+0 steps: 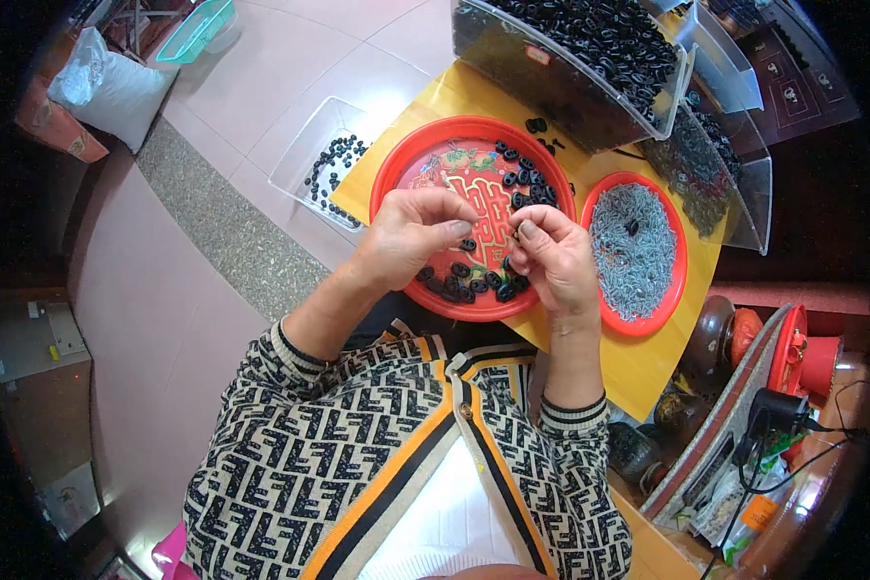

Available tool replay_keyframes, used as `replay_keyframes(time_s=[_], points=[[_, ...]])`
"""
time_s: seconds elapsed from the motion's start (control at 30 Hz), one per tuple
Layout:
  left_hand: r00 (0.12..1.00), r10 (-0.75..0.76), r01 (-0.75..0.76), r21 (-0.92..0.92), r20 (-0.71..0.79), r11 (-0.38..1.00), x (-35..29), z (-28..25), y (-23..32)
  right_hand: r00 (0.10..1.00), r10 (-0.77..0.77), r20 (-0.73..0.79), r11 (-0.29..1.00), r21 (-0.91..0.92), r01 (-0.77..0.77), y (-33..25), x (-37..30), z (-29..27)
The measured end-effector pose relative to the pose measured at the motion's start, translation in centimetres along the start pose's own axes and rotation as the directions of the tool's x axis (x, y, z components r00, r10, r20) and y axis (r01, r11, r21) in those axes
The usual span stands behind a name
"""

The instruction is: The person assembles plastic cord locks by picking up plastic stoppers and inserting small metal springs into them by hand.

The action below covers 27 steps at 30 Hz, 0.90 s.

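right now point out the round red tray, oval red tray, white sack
round red tray (469, 127), head view: far rim
oval red tray (636, 328), head view: near rim
white sack (118, 100), head view: its middle

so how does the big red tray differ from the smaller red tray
The big red tray holds scattered black pieces; the smaller red tray holds many grey pieces. The big red tray's patterned base shows; the smaller red tray's is mostly covered. Both rest on a yellow surface.

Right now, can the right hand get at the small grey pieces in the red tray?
Probably yes: the grey pieces lie uncovered just right of the right hand, with only that tray's rim between. What it pinches, if anything, is too small to tell.
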<state>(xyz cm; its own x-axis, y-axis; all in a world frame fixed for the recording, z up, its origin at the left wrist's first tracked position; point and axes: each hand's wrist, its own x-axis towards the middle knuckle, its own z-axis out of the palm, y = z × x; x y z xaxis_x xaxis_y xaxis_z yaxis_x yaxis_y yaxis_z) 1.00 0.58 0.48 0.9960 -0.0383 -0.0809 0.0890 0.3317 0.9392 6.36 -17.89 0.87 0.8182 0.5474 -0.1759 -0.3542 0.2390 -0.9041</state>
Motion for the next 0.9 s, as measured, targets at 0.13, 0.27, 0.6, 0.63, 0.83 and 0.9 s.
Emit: replay_keyframes(time_s=[0.13,0.27,0.6,0.63,0.83,0.9], points=[[0.999,0.011,-0.002,-0.172,0.048,0.985,-1.3,-0.4,-0.5,1.000,0.014,0.019,0.976,0.217,-0.018,0.6,-0.7,1.4],[0.999,-0.010,0.018,-0.270,0.031,0.963,-2.2,-0.5,-0.4,0.999,0.049,-0.015,0.971,0.234,-0.044,0.9,-1.1,2.8],[0.998,0.010,0.013,-0.384,0.058,0.923,-2.6,-0.9,-1.0,0.992,-0.058,-0.112,0.998,0.004,0.058,1.6,-2.6,4.2],[0.999,0.002,0.016,-0.388,0.047,0.922,-2.6,-0.8,-1.0,0.976,-0.117,-0.183,0.988,-0.120,0.096,1.8,-2.8,4.3],[0.996,0.004,0.032,-0.422,0.084,0.906,-2.5,-0.2,-0.8,0.906,-0.338,-0.254,0.872,-0.448,0.199,2.0,-2.9,4.1],[0.998,-0.008,0.035,-0.419,0.066,0.907,-2.4,0.0,-1.0,0.921,-0.245,-0.303,0.916,-0.384,0.118,1.7,-3.1,4.7]])
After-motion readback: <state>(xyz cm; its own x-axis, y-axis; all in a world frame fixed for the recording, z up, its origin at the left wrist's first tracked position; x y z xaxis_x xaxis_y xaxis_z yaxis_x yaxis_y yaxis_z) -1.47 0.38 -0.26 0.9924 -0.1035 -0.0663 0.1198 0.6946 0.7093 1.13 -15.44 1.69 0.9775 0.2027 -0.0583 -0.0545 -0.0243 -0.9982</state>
